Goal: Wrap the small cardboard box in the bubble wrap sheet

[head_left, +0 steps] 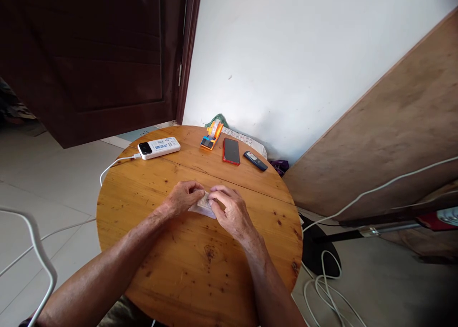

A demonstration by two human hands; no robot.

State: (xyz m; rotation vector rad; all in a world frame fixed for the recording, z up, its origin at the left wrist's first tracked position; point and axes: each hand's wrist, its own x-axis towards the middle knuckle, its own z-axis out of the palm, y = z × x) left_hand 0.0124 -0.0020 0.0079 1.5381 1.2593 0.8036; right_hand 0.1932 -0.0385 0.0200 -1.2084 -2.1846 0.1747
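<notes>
Your left hand [183,196] and right hand [229,210] both pinch a small folded paper [204,204] on the round table [179,265]; folding appears partly done, creases unfinished.

Not much readable here tbh. White power bank [159,148] toward the upper left of the table [186,269] carries a row of blue characters on a label along its face, too small to make out. White bag or cloth [246,140] behind the phone, at the table's far edge, has tiny dark print, also illegible. Small paper [204,204] under both hands at frame centre shows faint markings, nothing legible.
</notes>
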